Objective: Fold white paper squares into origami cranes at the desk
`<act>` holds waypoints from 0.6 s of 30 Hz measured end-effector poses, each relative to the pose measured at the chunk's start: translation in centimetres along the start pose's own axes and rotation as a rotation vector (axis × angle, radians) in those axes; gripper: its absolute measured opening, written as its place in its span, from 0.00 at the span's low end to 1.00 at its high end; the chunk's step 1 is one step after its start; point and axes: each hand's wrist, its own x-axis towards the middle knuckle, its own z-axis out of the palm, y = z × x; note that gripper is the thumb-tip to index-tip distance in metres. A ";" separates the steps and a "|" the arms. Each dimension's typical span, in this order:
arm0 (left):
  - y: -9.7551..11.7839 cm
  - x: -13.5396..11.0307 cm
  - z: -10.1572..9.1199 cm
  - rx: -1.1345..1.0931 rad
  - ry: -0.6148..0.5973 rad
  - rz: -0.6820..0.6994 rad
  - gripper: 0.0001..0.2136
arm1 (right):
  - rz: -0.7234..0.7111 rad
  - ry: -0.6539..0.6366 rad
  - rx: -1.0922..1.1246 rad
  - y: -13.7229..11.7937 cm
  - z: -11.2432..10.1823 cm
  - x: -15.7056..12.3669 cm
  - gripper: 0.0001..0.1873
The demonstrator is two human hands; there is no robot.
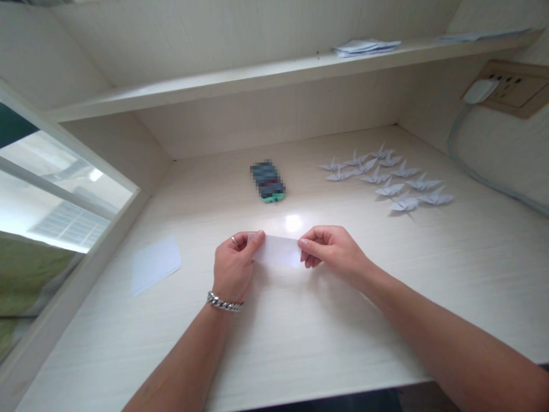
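Note:
A folded strip of white paper (278, 250) is held just above the pale wooden desk (300, 337), in the middle of the view. My left hand (234, 266) pinches its left end; this hand wears a ring, and a metal bracelet sits at its wrist. My right hand (332, 252) pinches the right end, fingers curled. Both hands are closed on the paper.
A flat white sheet (155, 263) lies at the left. Several folded paper cranes (388, 177) sit at the back right. A phone in a green case (267, 181) lies behind the hands. A shelf (274, 71) runs overhead; a wall socket (510, 88) with a plug and cable is at the right.

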 end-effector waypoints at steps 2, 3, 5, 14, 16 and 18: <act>0.1 0.3 -0.3 -0.035 0.052 -0.010 0.14 | -0.025 0.051 0.003 -0.1 -0.6 0.2 0.10; 0.1 0.3 -0.3 -0.037 0.065 -0.013 0.14 | -0.052 0.095 -0.019 -0.1 -0.9 0.3 0.10; 0.0 0.1 -0.1 -0.013 0.049 -0.002 0.14 | -0.125 0.175 -0.118 -0.3 -1.0 0.3 0.09; -0.2 -1.6 1.6 0.271 -0.163 0.043 0.10 | -0.207 -0.030 -0.426 -0.6 0.6 0.0 0.10; -0.1 -1.5 1.5 0.227 -0.133 0.015 0.10 | -0.161 -0.049 -0.397 -0.5 0.3 0.2 0.09; -0.1 -1.2 1.3 0.140 -0.084 -0.018 0.11 | -0.114 -0.052 -0.339 -0.4 -0.3 0.4 0.07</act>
